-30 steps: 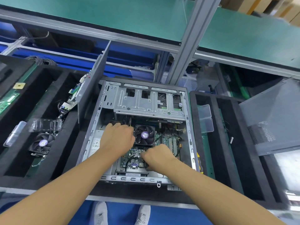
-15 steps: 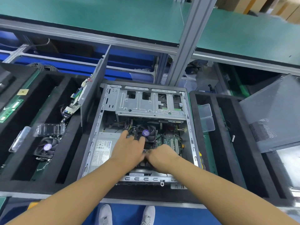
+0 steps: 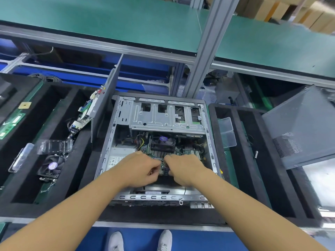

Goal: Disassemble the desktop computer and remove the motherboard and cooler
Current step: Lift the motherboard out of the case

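The open desktop case lies on its side in black foam, straight ahead of me. Inside it sits the green motherboard with its black fan cooler still on it. My left hand and my right hand meet at the board's near edge, fingers curled round it. That near edge looks lifted off the case floor, and a dark gap shows below my hands. My fingers hide the edge itself. The grey power supply sits in the case to the left of the board.
The left foam tray holds another fan cooler, a circuit board and a memory stick. Clear plastic boxes and a grey mesh side panel lie to the right. An aluminium post rises behind the case.
Both hands have come together at the motherboard's near edge and taken hold of it. The board's near side has come up from the case floor.
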